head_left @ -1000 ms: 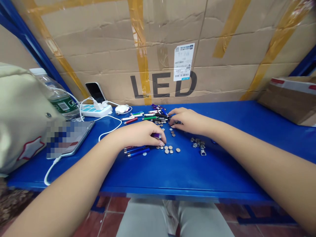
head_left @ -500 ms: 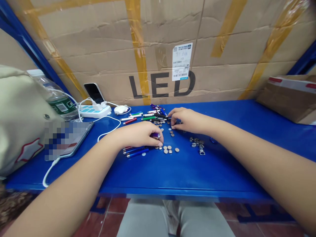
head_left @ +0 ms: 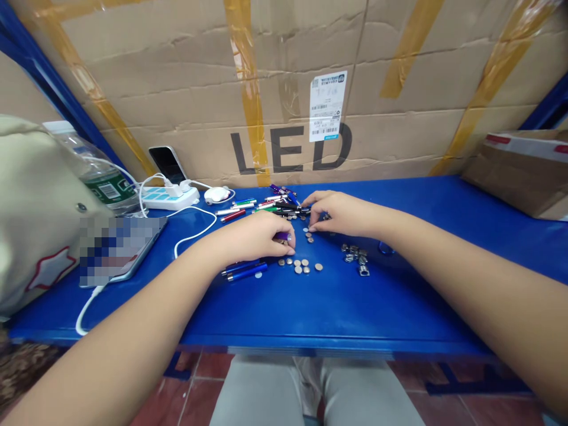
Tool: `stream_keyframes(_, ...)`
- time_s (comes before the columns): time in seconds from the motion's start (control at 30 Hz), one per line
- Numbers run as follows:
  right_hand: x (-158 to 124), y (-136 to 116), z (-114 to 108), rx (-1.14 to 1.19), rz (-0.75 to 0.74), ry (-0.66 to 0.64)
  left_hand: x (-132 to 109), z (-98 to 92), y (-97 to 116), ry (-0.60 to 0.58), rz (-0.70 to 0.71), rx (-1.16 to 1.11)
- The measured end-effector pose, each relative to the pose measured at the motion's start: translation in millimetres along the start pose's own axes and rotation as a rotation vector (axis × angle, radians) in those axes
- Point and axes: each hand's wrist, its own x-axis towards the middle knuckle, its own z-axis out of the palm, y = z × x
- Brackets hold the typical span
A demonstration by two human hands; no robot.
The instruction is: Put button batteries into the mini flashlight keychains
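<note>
Two bare hands rest over a blue table (head_left: 355, 307). The left hand (head_left: 251, 238) lies knuckles-up with its fingers clenched around a short purple tube (head_left: 283, 236). The tube's end pokes out to the right, just above a loose scatter of button cells (head_left: 302, 265) lying flat on the table. Two blue pens (head_left: 246, 271) lie partly under that wrist. The right hand (head_left: 339, 214) sits a little farther back, its fingers curled down with the tips touching the table among more cells. Whether they pinch one I cannot tell. Behind both hands is a heap of coloured pens (head_left: 266, 206), and to the right of the cells is a small cluster of metal caps (head_left: 355, 256). At the left a white power strip (head_left: 171, 198) lies near a plastic bottle (head_left: 100, 177), a phone (head_left: 165, 164) leans on a taped cardboard box (head_left: 288, 89) printed "LED", and a second device (head_left: 119, 248) lies flat with a white cable (head_left: 195, 232) plugged in.
</note>
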Motion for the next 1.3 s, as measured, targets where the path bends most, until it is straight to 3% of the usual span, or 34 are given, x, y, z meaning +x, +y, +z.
stream_keyframes(0.17,-9.9,-17.1,-13.7,0.047,-0.061,0.003,-3.1,-2.5,-1.1,-0.03,0.03,-0.018)
stream_keyframes(0.43,-20.1,-56.6,-15.1,0.063,-0.181,-0.23,-8.2,-5.8,-2.8,-0.138,0.054,-0.049)
stream_keyframes(0.9,-17.8,-58.3,-5.9,0.069,-0.203,-0.204,-1.7,-0.5,0.9,0.031,0.008,0.085)
stream_keyframes(1.3,-16.3,-50.8,-7.3,0.059,-0.155,-0.23,-0.4,-1.0,-6.4,0.0,0.056,-0.054)
